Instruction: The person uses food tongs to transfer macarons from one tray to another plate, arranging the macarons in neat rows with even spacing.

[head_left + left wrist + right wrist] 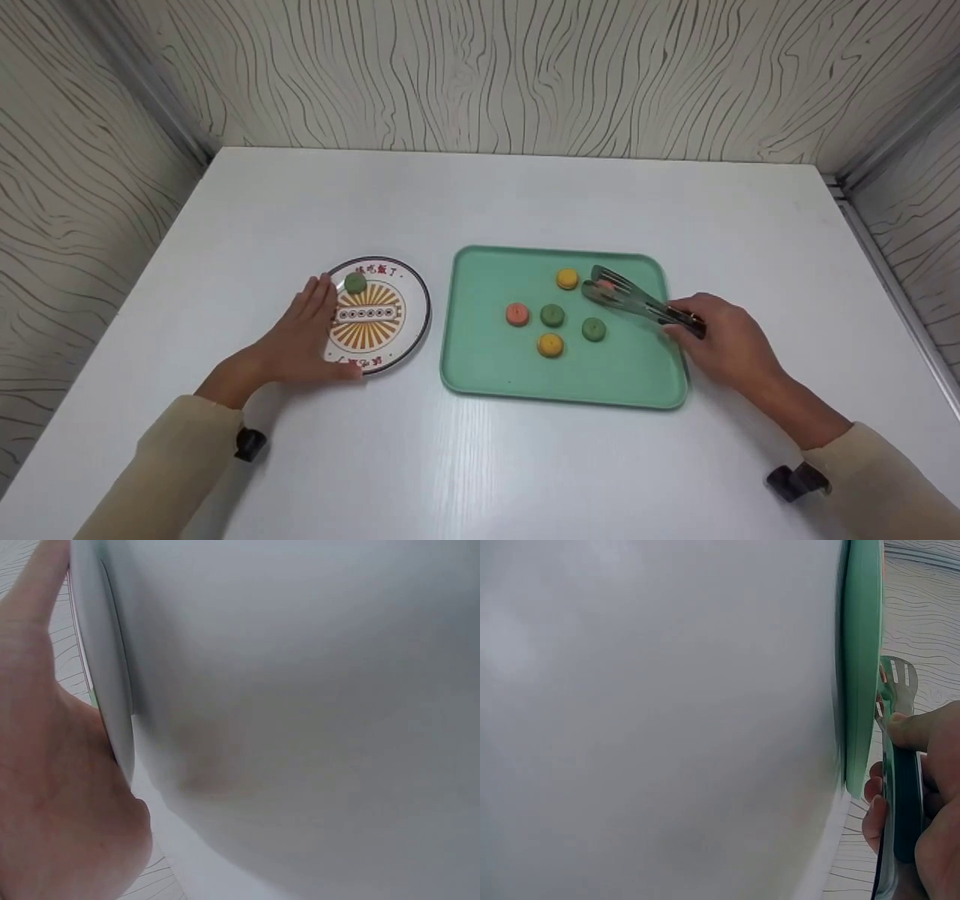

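My right hand [724, 337] grips metal tongs [637, 301] with dark handles over the right side of a green tray [487, 375]. The tips of the tongs are spread around a pink macaron [606, 286], partly hidden by them; whether they touch it I cannot tell. In the right wrist view, the thumb lies along one handle of the tongs [906, 795]. My left hand [300, 341] rests against the left rim of a patterned white plate [416, 315], fingers straight and thumb stretched along the near rim. A green macaron [355, 283] sits on that plate near the fingertips.
Also on the tray are a pink macaron [517, 314], two green macarons [552, 315] and two yellow macarons [550, 345]. Plate and tray stand apart on a white table [450, 202]. Wood-grain patterned panels [480, 75] rise behind and at the sides.
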A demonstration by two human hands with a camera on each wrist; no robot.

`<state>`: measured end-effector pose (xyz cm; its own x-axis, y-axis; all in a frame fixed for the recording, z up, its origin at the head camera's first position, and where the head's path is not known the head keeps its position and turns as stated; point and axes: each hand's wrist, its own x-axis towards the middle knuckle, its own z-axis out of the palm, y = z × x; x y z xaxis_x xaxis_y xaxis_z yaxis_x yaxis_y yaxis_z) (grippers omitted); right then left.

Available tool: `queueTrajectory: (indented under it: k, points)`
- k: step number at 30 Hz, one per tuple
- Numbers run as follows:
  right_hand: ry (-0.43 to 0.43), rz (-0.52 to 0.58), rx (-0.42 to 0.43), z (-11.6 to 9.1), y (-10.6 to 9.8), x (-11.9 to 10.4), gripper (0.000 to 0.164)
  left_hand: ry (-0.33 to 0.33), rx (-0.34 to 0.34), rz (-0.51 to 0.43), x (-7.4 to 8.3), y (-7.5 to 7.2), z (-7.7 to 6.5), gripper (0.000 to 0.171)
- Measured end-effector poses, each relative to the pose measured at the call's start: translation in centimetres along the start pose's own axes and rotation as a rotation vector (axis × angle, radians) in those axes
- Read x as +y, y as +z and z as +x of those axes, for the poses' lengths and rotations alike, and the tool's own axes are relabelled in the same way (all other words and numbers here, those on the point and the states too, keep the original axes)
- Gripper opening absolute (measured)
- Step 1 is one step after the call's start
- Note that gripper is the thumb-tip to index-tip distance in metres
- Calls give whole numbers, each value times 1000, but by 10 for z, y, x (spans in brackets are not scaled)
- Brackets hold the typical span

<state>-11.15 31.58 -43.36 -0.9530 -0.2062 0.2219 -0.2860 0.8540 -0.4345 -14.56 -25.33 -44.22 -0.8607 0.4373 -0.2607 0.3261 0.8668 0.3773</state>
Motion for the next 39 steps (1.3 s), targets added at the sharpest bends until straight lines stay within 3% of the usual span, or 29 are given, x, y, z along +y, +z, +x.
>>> queueTrajectory:
  k: [39]
  points:
    - [-41,35,16,20,2,-23,28,-11,4,-4,2,-1,-1,137]
